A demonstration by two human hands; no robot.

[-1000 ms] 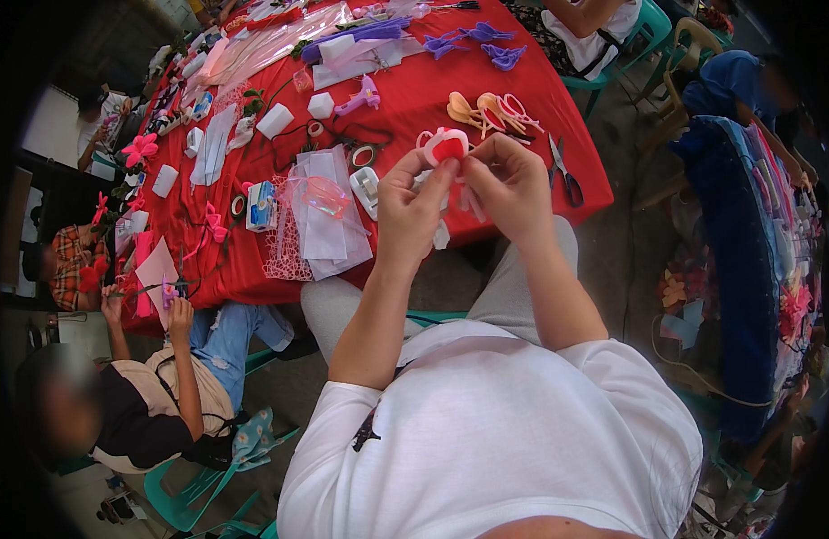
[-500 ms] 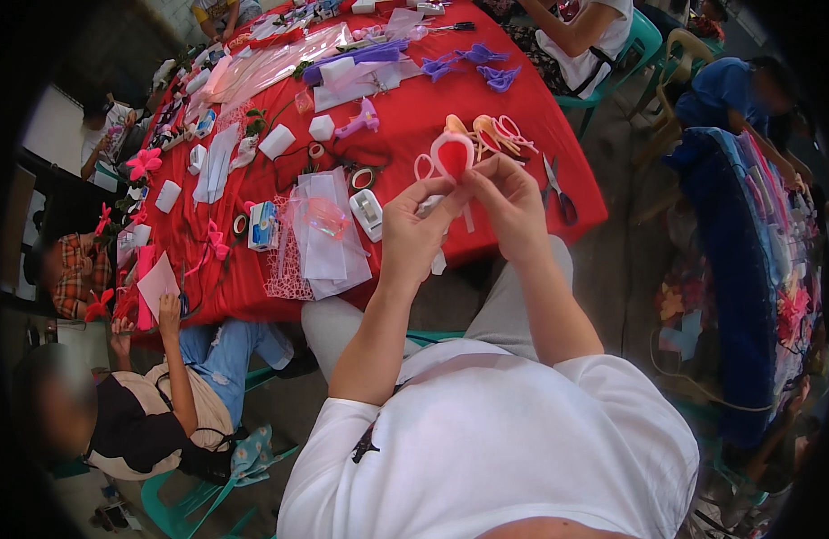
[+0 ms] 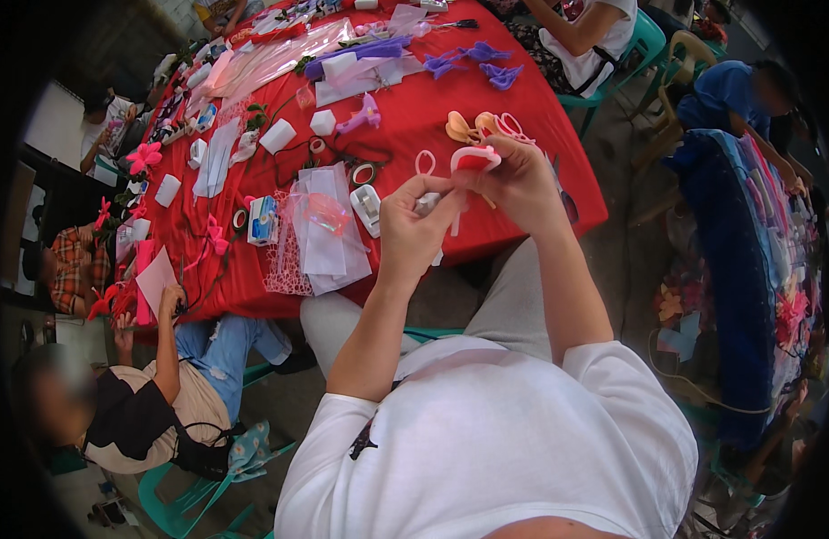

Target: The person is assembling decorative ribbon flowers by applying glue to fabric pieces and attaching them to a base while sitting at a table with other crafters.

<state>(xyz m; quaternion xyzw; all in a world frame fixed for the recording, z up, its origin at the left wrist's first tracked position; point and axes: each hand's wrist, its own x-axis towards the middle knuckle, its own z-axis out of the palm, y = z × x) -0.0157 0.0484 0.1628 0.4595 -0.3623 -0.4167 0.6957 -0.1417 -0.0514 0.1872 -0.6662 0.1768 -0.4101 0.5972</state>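
Observation:
Over the near edge of the red-covered table I hold a fuzzy petal (image 3: 474,160), red inside with a pale pink rim, like bent pipe cleaner. My right hand (image 3: 520,184) pinches its side and base. The fingertips of my left hand (image 3: 412,220) are closed at its lower end, where a thin pale stem hangs down. A small pink loop (image 3: 425,163) stands up just behind my left fingers. Beyond my right hand lie peach and pink fuzzy loops (image 3: 464,128). Scissors (image 3: 569,207) are mostly hidden behind that hand.
Left of my hands are a white tape dispenser (image 3: 366,210), tape rolls (image 3: 364,174) and clear plastic sheets (image 3: 320,238). Purple fuzzy pieces (image 3: 500,76) lie farther back. A person at the left holds a pink sheet (image 3: 155,284). A blue-draped table (image 3: 715,269) stands to the right.
The petal has tipped over, from facing me upright to lying tilted to the right. My right hand has turned and shifted slightly with it; my left has barely moved.

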